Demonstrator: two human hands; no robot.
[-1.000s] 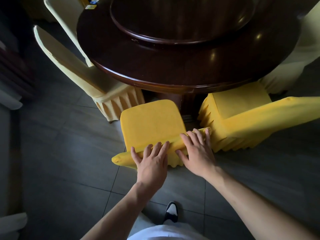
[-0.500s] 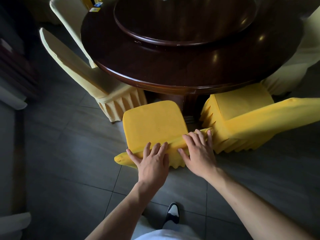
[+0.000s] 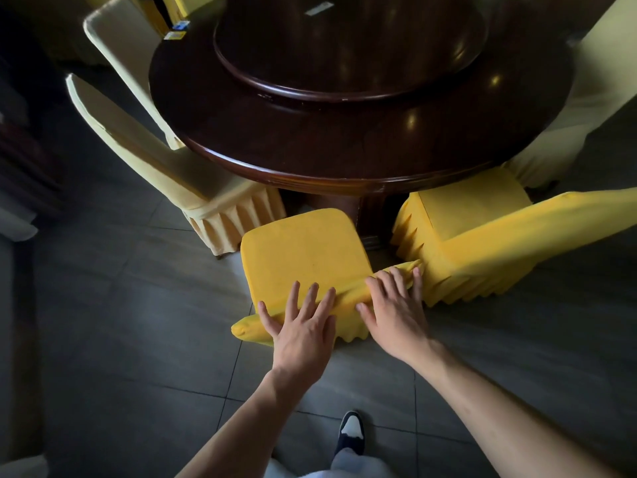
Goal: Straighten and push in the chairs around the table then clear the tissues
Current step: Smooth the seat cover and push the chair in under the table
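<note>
A bright yellow covered chair (image 3: 303, 257) stands in front of me, its seat facing the dark round wooden table (image 3: 344, 139). My left hand (image 3: 303, 326) lies flat on the top of its backrest, fingers spread. My right hand (image 3: 396, 305) rests on the same backrest top, further right, fingers draped over the edge. The seat's front edge sits just short of the table rim. A second yellow chair (image 3: 482, 232) stands to the right, partly under the table. Small packets (image 3: 177, 31), possibly tissues, lie at the table's far left edge.
Two pale cream covered chairs (image 3: 165, 167) stand at the left of the table, another cream chair (image 3: 586, 108) at the right. A raised turntable (image 3: 348, 50) fills the table's middle. Grey floor tiles (image 3: 120, 339) spread left of me; my shoe (image 3: 351, 432) is below.
The yellow chair has slid a little toward the table with both hands on its backrest. The view has shifted forward, showing more of the tabletop.
</note>
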